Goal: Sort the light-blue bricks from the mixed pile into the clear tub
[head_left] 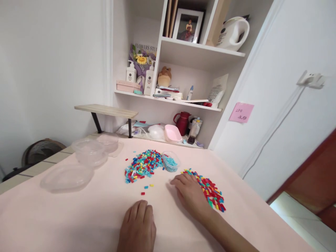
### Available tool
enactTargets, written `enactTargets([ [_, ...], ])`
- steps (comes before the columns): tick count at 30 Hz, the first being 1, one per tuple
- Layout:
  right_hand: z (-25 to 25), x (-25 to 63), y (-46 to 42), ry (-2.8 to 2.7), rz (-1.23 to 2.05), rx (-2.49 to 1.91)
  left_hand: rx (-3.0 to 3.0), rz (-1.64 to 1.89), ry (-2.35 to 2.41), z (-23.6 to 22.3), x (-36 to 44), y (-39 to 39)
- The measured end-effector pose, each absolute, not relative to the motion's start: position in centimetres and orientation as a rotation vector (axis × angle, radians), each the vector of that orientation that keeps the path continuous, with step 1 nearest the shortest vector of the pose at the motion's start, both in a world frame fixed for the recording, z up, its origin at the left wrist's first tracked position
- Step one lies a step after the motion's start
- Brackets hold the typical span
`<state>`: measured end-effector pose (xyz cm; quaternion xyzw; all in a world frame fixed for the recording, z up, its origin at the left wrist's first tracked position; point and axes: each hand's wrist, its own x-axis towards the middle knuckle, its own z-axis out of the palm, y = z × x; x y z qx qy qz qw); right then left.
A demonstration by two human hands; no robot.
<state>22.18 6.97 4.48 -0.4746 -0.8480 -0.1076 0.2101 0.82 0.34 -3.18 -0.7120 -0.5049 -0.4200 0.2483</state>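
Right grip [189,194]: loosely curled; cannot tell if holding.
Left grip [138,224]: palm down; likewise cannot tell.
Bricks [214,194]: beside right grip; likely light, stiff; pinch by sides.

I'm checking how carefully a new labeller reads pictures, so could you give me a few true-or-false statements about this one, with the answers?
1. The small clear container beside the left pile holds mostly light-blue pieces. True.
2. The left hand is inside that container. False: the left hand is apart from it, at the near side of the table.
3. The right hand is next to the right pile. True.
4. The red jug stands left of the pink tray. False: the red jug stands behind the pink tray, towards its right.
5. A red piece lies loose just beyond the left hand. True.
6. The sticky note is green. False: the sticky note is pink.
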Motion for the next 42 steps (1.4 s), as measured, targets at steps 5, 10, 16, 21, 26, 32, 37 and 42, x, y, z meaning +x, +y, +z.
enactTargets([
  [5,4.0,14.8,8.1,-2.305,0.068,-0.987,-1.969,-1.095,-1.376,-2.8,0.5,0.2],
  [10,3.0,12.0,9.9,-2.449,0.056,-0.949,-2.014,-1.019,-1.447,-2.6,0.4,0.1],
  [16,2.5,16.7,9.7,-2.447,-0.292,-1.235,-2.018,-1.008,-1.485,-2.6,0.7,0.1],
  [21,3.5,23.5,9.7,-2.372,-0.513,-1.644,-2.008,-0.997,-1.521,-2.9,1.0,0.1],
  [26,5.2,25.7,8.7,-2.308,-0.555,-1.815,-2.003,-1.013,-1.528,-2.9,1.0,0.0],
  [32,5.2,17.5,7.7,-2.382,-0.039,-1.128,-2.016,-1.014,-1.527,-2.5,0.9,0.0],
  [37,3.3,12.0,8.8,-2.481,-0.177,-1.046,-2.012,-1.039,-1.458,-2.2,0.6,0.3],
  [42,2.6,15.4,10.1,-2.41,-0.45,-1.294,-2.004,-1.015,-1.463,-2.5,0.6,0.5],
])
